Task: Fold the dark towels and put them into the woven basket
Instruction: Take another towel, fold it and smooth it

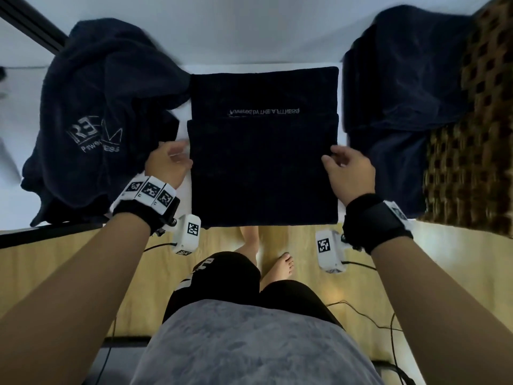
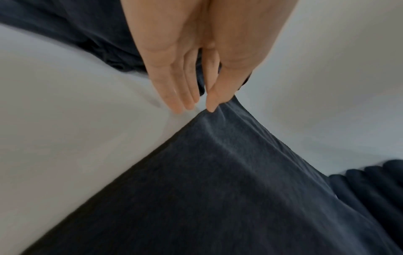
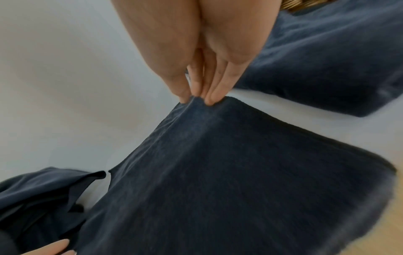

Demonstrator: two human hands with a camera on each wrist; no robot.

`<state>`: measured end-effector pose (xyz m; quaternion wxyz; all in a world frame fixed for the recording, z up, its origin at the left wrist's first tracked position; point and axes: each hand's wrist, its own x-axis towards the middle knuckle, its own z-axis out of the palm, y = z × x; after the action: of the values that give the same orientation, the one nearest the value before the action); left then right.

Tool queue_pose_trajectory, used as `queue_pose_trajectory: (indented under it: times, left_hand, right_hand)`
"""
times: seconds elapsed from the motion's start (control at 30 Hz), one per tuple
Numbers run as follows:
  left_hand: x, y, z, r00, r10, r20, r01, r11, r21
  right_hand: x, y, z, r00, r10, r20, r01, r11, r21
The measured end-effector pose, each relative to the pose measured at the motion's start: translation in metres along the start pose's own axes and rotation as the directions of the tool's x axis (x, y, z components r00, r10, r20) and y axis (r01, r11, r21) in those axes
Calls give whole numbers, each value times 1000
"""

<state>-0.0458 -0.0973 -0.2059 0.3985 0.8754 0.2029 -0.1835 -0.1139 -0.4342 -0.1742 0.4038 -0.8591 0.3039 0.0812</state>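
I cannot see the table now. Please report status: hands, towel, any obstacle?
Left hand and right hand each pinch a corner of the middle towel, half folded. Unfolded pile crowds its left edge. Woven basket at right, holding towels.

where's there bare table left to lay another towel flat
Only slivers: a white strip between the crumpled pile and the towel being folded, a thin gap before the basket's towels, and a narrow band behind. Both sides are crowded.
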Motion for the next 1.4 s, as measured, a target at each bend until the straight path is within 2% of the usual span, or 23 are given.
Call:
queue_pose_trajectory:
  times: [0.07,0.17,0.27,0.33,0.4,0.47,0.53,0.63,0.73,0.83,1.03,1.13,1.3,1.37,1.4]
  left_hand:
    - [-20,-9,0,999,-1,-45,2,1000,22]
    - [-53,-25,5,999,-29,-43,30,999,26]
    - [-84,-45,12,993,-114,4,114,993,31]
    - [-99,-60,19,985,-172,29,170,983,76]
    - [-109,-76,28,974,-212,73,203,971,123]
    - [-115,-87,36,962,-265,71,253,958,136]
    - [-118,-93,43,950,-308,42,301,945,126]
    - [-115,-98,48,936,-351,27,350,936,40]
    - [-111,-103,50,929,-366,45,369,927,-72]
    - [-112,-104,49,926,-370,72,376,922,-92]
    - [-125,-88,34,919,-390,62,395,898,-196]
    - [-130,-77,24,920,-390,38,384,880,-280]
    - [-140,-55,2,957,-288,-27,268,918,-291]
    - [-143,-44,-4,968,-251,16,236,884,-404]
    - [-144,-37,-6,969,-240,58,238,843,-482]
  right_hand:
    - [-20,12,2,998,32,55,-38,993,109]
    - [-49,36,7,958,93,271,-144,974,177]
    - [-70,69,8,881,141,452,-186,981,56]
    - [-77,92,5,835,211,508,-231,973,-25]
    - [-77,113,4,822,313,475,-316,946,-77]
    - [-74,127,3,837,386,388,-397,916,-54]
    - [-71,133,5,856,404,323,-440,897,45]
    - [-70,134,11,862,398,313,-466,867,178]
    - [-74,133,18,877,366,312,-420,899,125]
    - [-80,131,21,897,337,286,-372,925,75]
    - [-83,118,7,913,348,215,-382,913,143]
    - [-80,107,-4,931,312,188,-344,923,174]
    - [-75,78,-28,963,184,198,-234,934,270]
    - [-74,68,-35,964,157,214,-230,896,380]
    - [-75,62,-38,954,166,249,-269,841,470]
